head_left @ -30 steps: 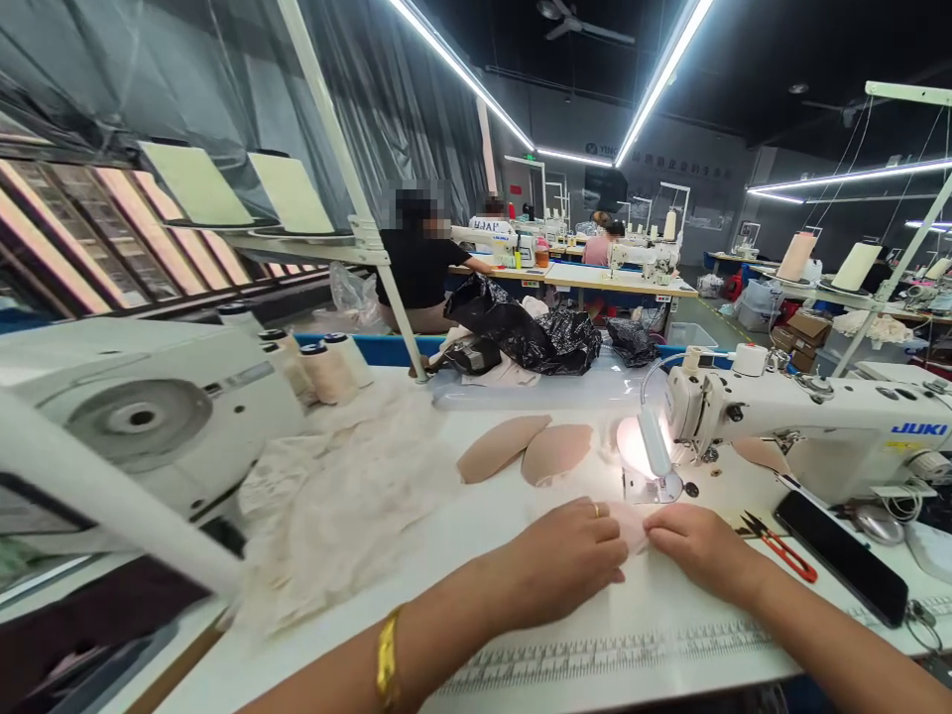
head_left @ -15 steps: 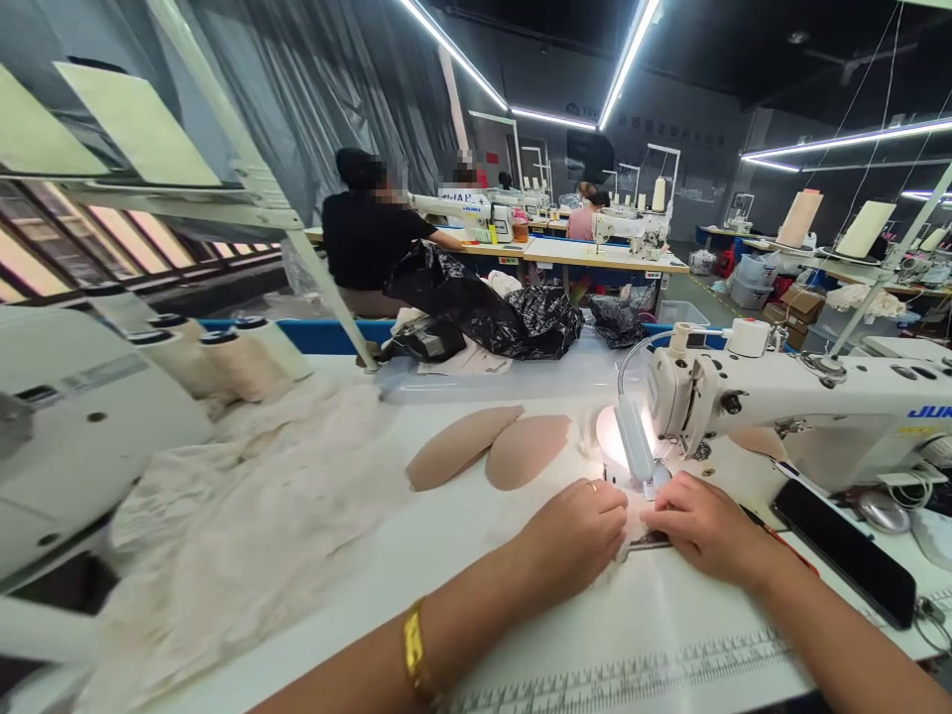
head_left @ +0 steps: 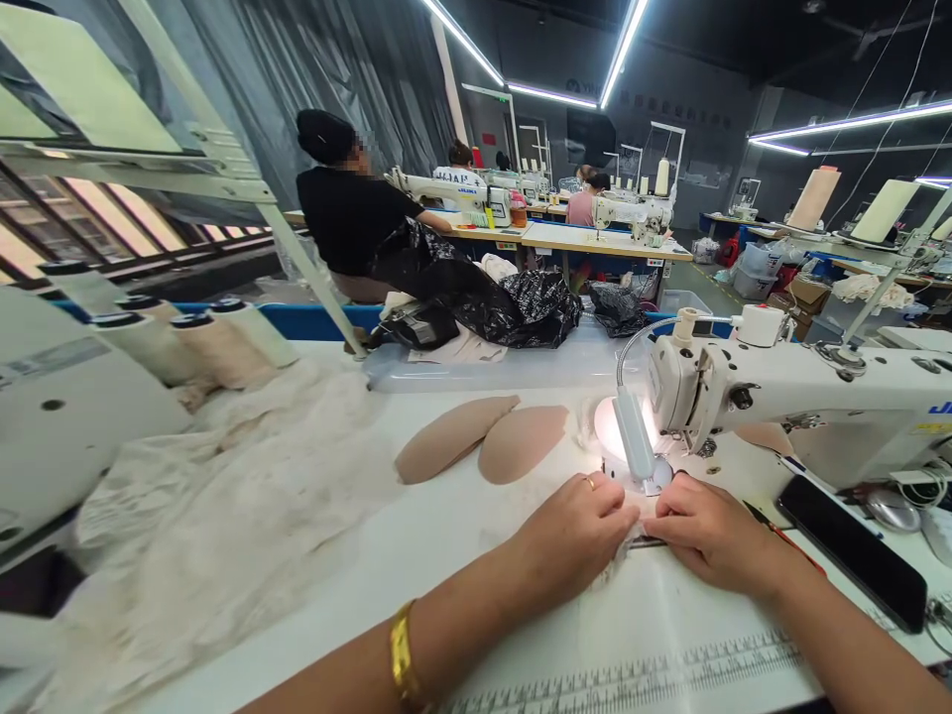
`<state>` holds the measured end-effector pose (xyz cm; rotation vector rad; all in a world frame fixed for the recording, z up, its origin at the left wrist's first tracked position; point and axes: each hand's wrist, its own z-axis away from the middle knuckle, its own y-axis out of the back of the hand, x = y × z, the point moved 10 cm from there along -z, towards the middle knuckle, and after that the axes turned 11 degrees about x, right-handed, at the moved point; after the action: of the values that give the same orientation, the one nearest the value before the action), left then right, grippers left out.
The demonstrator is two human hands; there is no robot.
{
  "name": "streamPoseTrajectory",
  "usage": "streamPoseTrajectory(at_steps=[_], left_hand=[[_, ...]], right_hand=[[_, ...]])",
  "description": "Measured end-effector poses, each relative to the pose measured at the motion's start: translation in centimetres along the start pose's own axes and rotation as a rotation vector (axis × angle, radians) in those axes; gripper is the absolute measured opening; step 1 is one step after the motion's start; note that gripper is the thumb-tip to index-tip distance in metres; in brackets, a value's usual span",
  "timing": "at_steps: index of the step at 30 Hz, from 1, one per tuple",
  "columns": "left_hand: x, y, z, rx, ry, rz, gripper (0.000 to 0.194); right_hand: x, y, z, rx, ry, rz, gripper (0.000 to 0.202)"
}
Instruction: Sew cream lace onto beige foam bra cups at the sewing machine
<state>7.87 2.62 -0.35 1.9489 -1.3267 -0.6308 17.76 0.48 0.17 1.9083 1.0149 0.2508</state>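
Both hands are close together in front of the sewing machine [head_left: 803,387], by its needle area. My left hand [head_left: 584,531] is closed, its fingers pinching a pale, thin piece of fabric [head_left: 616,567] that partly shows below them. My right hand [head_left: 710,531] has its fingers pressed together on the same fabric, its thumb near the left fingertips. A small lamp [head_left: 632,436] lights the spot and hides the needle. Two beige oval pads [head_left: 525,444] [head_left: 453,438] lie left of the machine, one overlapping the other.
A heap of cream fabric [head_left: 245,496] covers the table's left side, with thread cones [head_left: 223,347] behind it. A phone [head_left: 852,550] and red-handled tool [head_left: 788,540] lie right of my right hand. A ruler strip [head_left: 632,679] runs along the front. Co-workers sit beyond black plastic bags [head_left: 535,307].
My left hand has shifted slightly right, closer to my right hand. The camera view has turned a little. Both hands stay on the fabric.
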Motion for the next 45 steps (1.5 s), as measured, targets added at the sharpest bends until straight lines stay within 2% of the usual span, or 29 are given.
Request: streamPoseTrajectory(at_steps=[8, 12, 19, 28, 34, 41, 45], left_hand=[[0.0, -0.4, 0.1, -0.001, 0.014, 0.117, 0.022], [-0.1, -0.5, -0.2, 0.027, -0.004, 0.141, 0.021], [-1.1, -0.9, -1.3, 0.102, -0.032, 0.140, 0.023], [-2.5, -1.8, -2.6, 0.038, -0.022, 0.101, 0.028], [-2.5, -1.4, -2.7, 0.057, -0.027, 0.078, 0.027], [-3.4, -1.8, -3.1, -0.020, 0.024, 0.101, 0.034], [-4.1, -2.2, -3.3, -0.031, 0.057, 0.122, 0.026]], right_hand=[[0.4, -0.1, 0.1, -0.011, -0.046, 0.000, 0.028], [0.9, -0.3, 0.1, -0.022, -0.091, 0.024, 0.026], [2.5, -0.7, 0.4, 0.037, -0.129, 0.086, 0.025], [4.0, -1.3, 0.5, 0.047, -0.204, 0.167, 0.025], [3.8, -1.3, 0.4, 0.050, -0.201, 0.184, 0.024], [3.5, -1.3, 0.2, 0.010, -0.221, 0.157, 0.024], [4.1, -1.9, 0.6, 0.008, -0.245, 0.168, 0.028]])
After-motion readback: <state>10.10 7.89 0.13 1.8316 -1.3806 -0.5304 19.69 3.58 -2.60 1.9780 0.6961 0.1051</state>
